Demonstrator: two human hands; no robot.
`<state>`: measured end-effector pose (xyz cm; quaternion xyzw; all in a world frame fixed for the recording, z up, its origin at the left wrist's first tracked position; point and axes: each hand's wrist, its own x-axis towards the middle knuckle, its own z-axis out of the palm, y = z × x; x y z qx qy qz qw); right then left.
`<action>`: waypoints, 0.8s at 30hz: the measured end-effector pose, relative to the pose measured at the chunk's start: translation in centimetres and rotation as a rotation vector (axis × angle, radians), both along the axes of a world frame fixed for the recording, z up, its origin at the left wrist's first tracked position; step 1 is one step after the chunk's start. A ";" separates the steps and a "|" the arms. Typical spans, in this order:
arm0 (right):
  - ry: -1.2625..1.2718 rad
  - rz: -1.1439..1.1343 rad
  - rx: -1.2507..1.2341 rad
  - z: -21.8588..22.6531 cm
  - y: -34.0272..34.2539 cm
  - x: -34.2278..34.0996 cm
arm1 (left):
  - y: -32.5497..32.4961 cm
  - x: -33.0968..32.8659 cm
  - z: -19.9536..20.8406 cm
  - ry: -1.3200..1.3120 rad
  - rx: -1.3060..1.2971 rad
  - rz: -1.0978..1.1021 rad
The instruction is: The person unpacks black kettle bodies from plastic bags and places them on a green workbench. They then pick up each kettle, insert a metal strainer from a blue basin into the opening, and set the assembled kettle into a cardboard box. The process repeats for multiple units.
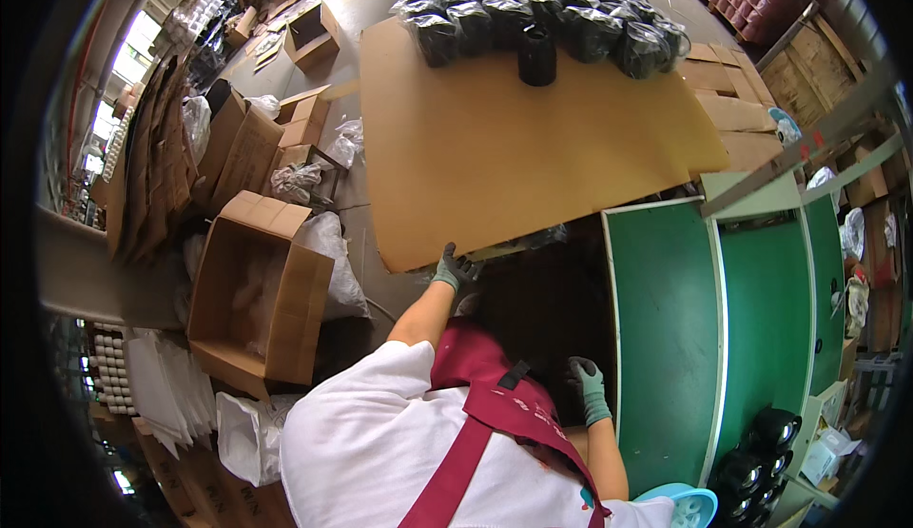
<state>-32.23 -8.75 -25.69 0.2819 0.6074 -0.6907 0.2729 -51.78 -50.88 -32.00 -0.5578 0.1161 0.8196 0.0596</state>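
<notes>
Keep the cardboard sheet [533, 157] level beyond the fingers
Left hand [456, 269] half-spread at its edge, right hand [587, 385] loosely curled — I can't tell either grip.

Tan cardboard sheet [514, 166], maroon apron [495, 409]

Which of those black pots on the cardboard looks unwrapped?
The black pot standing on the cardboard sheet at the middle of the cluster's front: it looks bare, while the neighbouring pots are wrapped in clear plastic.
</notes>
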 end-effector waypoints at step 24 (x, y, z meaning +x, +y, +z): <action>0.049 -0.532 -0.660 0.3 -18.5 -33.3 | -34.4 -4.1 6.8 0.454 -0.570 -0.253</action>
